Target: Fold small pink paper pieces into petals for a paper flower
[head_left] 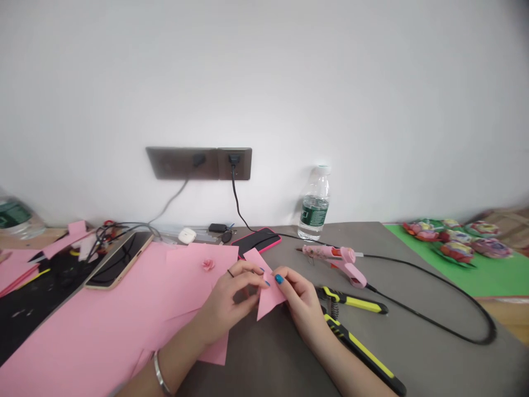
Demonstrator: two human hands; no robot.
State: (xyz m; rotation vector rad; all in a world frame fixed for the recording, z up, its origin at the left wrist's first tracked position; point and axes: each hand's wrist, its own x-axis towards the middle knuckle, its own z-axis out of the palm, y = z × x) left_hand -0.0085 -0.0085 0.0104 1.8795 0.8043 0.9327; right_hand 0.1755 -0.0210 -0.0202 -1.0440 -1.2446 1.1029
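Note:
Both my hands pinch a small piece of pink paper (268, 295) just above the grey table (413, 353). My left hand (233, 298) grips its left side, fingers curled; a silver bangle circles that wrist. My right hand (301, 300), nails painted blue, holds the right edge between thumb and fingers. A large pink sheet (103, 336) lies under my left forearm, with a small pink paper rose (208, 264) on it.
A pink glue gun (336, 262) with a black cable and yellow-black pliers (355, 325) lie right of my hands. Two phones (119, 259) (258, 240), a water bottle (314, 205) and a wall socket (198, 163) are behind. Paper flowers sit on a green sheet (487, 275) at far right.

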